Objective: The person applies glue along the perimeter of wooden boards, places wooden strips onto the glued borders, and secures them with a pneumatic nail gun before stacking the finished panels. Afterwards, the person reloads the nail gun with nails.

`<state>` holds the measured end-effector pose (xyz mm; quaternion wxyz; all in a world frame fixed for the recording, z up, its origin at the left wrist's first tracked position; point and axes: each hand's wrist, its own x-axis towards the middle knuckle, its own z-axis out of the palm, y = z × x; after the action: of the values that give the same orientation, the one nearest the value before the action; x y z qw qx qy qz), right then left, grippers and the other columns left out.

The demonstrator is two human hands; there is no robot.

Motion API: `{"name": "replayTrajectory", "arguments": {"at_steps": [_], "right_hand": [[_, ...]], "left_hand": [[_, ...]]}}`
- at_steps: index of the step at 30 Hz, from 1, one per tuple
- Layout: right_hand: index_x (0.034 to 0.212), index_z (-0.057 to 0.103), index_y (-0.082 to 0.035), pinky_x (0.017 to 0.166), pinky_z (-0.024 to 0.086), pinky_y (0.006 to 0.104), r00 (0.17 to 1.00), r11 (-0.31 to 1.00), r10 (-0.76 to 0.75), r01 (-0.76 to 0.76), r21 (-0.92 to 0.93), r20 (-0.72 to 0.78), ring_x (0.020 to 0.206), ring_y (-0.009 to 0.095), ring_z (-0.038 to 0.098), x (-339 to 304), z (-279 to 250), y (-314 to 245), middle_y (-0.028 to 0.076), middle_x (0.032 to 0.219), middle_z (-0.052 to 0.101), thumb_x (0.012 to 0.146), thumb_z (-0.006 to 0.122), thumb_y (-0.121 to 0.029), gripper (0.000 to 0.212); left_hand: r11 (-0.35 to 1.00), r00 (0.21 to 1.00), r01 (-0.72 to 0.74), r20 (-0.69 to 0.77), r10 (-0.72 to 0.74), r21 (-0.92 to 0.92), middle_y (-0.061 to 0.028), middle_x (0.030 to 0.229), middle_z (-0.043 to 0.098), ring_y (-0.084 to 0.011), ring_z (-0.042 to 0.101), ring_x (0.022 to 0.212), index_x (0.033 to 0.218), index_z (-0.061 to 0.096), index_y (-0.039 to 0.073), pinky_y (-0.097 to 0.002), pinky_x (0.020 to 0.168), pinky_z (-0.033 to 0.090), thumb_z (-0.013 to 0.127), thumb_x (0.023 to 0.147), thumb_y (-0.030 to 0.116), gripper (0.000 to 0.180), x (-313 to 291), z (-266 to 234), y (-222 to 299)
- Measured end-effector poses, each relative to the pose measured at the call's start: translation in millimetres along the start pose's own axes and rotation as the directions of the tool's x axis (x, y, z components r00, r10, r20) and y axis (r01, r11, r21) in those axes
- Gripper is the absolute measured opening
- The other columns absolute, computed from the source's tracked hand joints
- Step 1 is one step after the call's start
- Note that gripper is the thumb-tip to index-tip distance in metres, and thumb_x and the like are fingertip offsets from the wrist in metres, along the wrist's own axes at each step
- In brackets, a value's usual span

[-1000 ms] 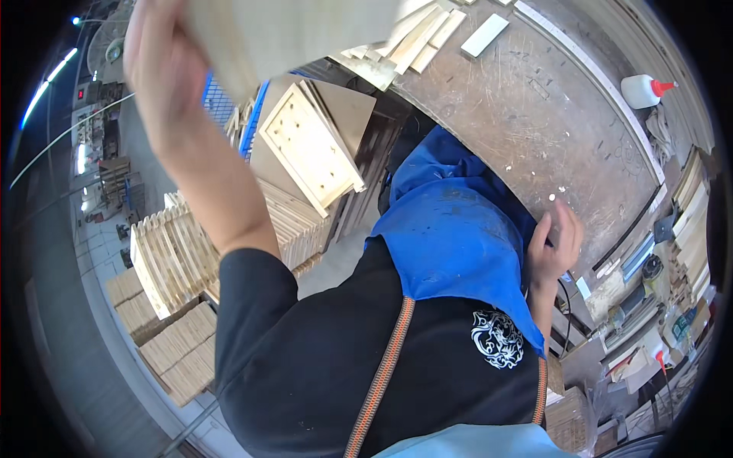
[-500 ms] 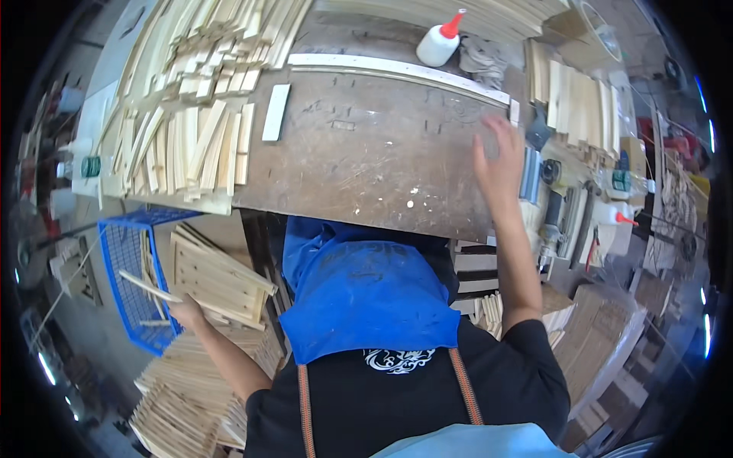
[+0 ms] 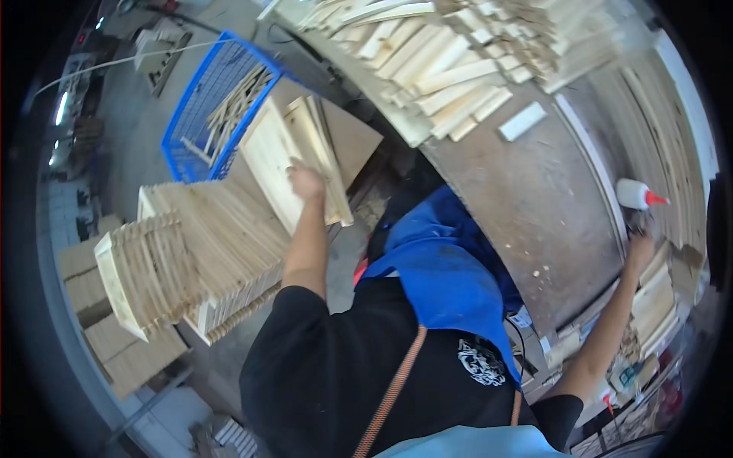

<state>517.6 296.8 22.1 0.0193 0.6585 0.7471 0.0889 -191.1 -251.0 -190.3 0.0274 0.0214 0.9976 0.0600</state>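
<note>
My left hand [image 3: 307, 183] reaches to a pale wooden panel [image 3: 269, 156], its bent fingers closed at the panel's edge. A second narrow panel [image 3: 314, 141] leans beside it, over a brown board [image 3: 359, 149]. My right hand [image 3: 641, 250] is at the far side of the workbench [image 3: 534, 191], close to a white glue bottle [image 3: 632, 194] with a red tip. Its fingertips blur into a dark grey patch by the bottle, so their grip is not clear. A long white-edged strip [image 3: 592, 156] lies along the bench, and a short white block [image 3: 523, 121] near the wood pile.
Loose wooden slats [image 3: 427, 61] are heaped on the bench's left part. A blue plastic basket [image 3: 191, 114] with thin sticks stands on the floor. Stacked wooden frames [image 3: 221, 229] rise left of my arm. Stacked boards [image 3: 657, 114] line the bench's far side.
My view has swung left toward the basket and stacked frames. The thin stick has left my left hand, which is now at the panel. My right hand has moved toward the glue bottle.
</note>
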Motion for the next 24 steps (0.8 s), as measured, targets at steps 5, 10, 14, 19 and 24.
{"name": "replayTrajectory", "arguments": {"at_steps": [5,10,14,19,24], "right_hand": [[0.132,0.068,0.0,0.094,0.054,0.0533,0.993,0.998,-0.061,0.063,0.016,-0.101,0.11,0.046,0.069,14,24,-42,0.029,0.12,0.071,0.097,0.059,-0.03,0.047],[0.136,0.066,0.0,0.096,0.053,0.0525,0.994,0.999,-0.024,0.029,0.041,-0.105,0.112,0.045,0.068,24,42,-41,0.028,0.126,0.069,0.099,0.058,-0.033,0.05],[0.135,0.067,-0.002,0.095,0.054,0.0517,0.982,0.996,-0.055,0.067,0.062,-0.181,0.111,0.046,0.069,28,47,-33,0.027,0.123,0.071,0.1,0.057,-0.034,0.049],[0.135,0.067,-0.004,0.093,0.054,0.0507,0.992,0.996,0.015,-0.004,0.089,-0.125,0.109,0.046,0.069,24,48,-29,0.027,0.119,0.072,0.099,0.058,-0.036,0.049],[0.137,0.067,-0.005,0.093,0.054,0.0491,0.991,0.998,0.019,-0.012,0.061,-0.131,0.109,0.044,0.07,33,57,-9,0.025,0.119,0.073,0.098,0.061,-0.039,0.052]], "left_hand": [[0.994,0.999,-0.025,-0.026,0.022,-0.105,-0.0264,0.122,0.055,-0.0457,0.06,0.114,0.145,0.048,0.001,-0.0531,0.096,0.052,0.07,0.091,0.017,0.061,3,-34,-21],[0.993,0.995,-0.091,-0.042,0.088,-0.08,-0.026,0.122,0.054,-0.0453,0.059,0.115,0.148,0.045,0.001,-0.0525,0.097,0.051,0.073,0.092,0.02,0.065,1,-12,-14],[0.984,0.986,-0.163,-0.043,0.16,-0.078,-0.0252,0.122,0.054,-0.0447,0.058,0.116,0.151,0.042,0.0,-0.0513,0.098,0.051,0.074,0.093,0.023,0.07,-10,-4,0],[0.99,0.994,-0.111,0.001,0.112,-0.091,-0.0247,0.123,0.053,-0.0442,0.057,0.116,0.152,0.042,0.0,-0.0512,0.098,0.051,0.075,0.093,0.026,0.072,1,0,20],[0.986,0.988,-0.143,-0.065,0.138,-0.084,-0.0249,0.124,0.053,-0.0445,0.057,0.114,0.15,0.046,0.001,-0.0515,0.099,0.049,0.074,0.093,0.027,0.068,-7,6,38]]}}
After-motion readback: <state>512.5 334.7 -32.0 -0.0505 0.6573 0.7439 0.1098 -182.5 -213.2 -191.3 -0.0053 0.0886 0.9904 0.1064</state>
